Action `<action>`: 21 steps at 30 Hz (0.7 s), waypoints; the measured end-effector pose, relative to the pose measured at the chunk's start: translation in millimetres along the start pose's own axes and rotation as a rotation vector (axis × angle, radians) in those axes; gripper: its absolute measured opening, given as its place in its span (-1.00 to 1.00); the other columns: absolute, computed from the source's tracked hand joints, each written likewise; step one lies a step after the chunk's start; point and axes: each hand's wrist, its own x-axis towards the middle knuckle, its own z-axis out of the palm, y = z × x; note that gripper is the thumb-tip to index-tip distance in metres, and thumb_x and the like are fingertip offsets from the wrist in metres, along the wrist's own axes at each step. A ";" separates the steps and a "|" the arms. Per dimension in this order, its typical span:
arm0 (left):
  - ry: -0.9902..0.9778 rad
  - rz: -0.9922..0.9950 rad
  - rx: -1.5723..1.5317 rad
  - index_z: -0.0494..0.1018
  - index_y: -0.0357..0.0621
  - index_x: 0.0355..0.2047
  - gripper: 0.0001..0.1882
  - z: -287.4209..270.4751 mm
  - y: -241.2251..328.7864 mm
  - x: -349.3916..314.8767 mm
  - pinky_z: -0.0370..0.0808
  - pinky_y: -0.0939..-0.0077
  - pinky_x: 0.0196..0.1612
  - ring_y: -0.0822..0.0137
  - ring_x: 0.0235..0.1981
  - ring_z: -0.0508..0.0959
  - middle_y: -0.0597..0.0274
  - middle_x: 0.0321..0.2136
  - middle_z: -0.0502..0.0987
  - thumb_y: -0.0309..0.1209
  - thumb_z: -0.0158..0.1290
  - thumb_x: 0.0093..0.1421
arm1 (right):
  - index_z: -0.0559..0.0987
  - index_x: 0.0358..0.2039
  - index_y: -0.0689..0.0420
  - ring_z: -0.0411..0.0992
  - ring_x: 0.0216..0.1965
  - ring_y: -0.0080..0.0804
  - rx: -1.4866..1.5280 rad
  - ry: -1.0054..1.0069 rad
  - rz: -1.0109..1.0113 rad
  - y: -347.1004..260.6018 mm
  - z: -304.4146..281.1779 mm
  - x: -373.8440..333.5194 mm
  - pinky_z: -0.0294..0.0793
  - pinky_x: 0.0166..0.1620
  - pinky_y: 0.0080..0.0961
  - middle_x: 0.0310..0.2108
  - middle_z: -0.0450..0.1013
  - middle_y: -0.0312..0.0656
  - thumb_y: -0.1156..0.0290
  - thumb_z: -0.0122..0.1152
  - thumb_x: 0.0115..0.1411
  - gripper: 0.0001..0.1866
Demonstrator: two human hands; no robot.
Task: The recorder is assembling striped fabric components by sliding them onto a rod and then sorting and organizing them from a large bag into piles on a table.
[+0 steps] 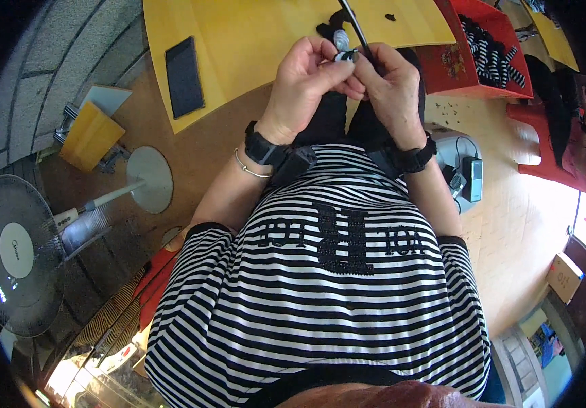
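In front of me, over the near edge of a yellow table (259, 41), my two hands meet. My left hand (310, 85) is closed, thumb and fingers pinching a small black-and-white fabric piece (341, 42). Its pale striped part sticks up above the fingers, with a dark part beyond it. My right hand (396, 85) is closed too, its fingertips against the same piece from the other side. A thin dark rod (354, 20) slants down from the top edge to the right hand's fingers. Whether that hand grips the rod, I cannot tell.
A dark phone (184, 76) lies on the table at left. To the right, a red bin (442, 68) holds many striped black-and-white fabric pieces (493, 54). A standing fan (18, 255) is at far left. A grey box-like device (471, 178) sits right of my right forearm.
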 end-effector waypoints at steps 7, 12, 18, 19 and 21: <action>0.135 0.232 0.395 0.29 -0.28 -0.25 -0.78 -5.8 0.1 6.5 0.56 0.59 -0.55 0.40 -0.57 0.57 0.16 -0.48 0.49 -0.67 0.07 0.13 | 0.55 -0.36 0.27 0.47 -0.52 -0.42 -0.100 -0.013 -0.138 -1.0 0.9 0.0 0.45 -0.41 -0.54 -0.53 0.49 -0.09 0.50 0.25 0.11 -0.88; 0.262 0.241 0.594 0.43 -0.32 -0.25 -0.84 -10.7 -2.5 10.2 0.44 0.67 -0.61 0.49 -0.61 0.52 0.23 -0.54 0.50 -0.66 0.03 0.12 | 0.54 -0.39 0.24 0.49 -0.44 -0.06 -0.269 0.013 -0.381 -12.3 9.9 -0.4 0.47 -0.38 -0.36 -0.50 0.47 0.00 0.52 0.23 0.06 -0.90; 0.185 0.001 0.269 0.49 -0.26 -0.26 -0.86 -23.4 -3.1 9.2 0.30 0.66 -0.50 0.48 -0.54 0.46 0.29 -0.46 0.52 -0.48 -0.01 0.22 | 0.54 -0.39 0.23 0.49 -0.44 -0.08 -0.311 0.024 -0.341 -3.2 8.2 4.6 0.47 -0.38 -0.36 -0.49 0.47 0.00 0.50 0.23 0.06 -0.89; 0.165 -0.050 0.221 0.49 -0.24 -0.26 -0.86 -24.7 -3.0 9.1 0.30 0.66 -0.49 0.48 -0.53 0.45 0.31 -0.46 0.51 -0.46 0.00 0.23 | 0.54 -0.39 0.23 0.50 -0.44 -0.09 -0.347 0.036 -0.364 -2.0 7.6 5.6 0.47 -0.38 -0.37 -0.49 0.48 0.01 0.50 0.22 0.06 -0.89; 0.145 -0.102 0.173 0.50 -0.22 -0.25 -0.86 -26.0 -3.3 7.6 0.29 0.66 -0.48 0.48 -0.52 0.45 0.32 -0.46 0.51 -0.44 0.01 0.24 | 0.54 -0.39 0.23 0.50 -0.44 -0.09 -0.343 0.052 -0.364 -0.4 5.9 9.6 0.47 -0.38 -0.37 -0.49 0.48 0.00 0.50 0.23 0.06 -0.89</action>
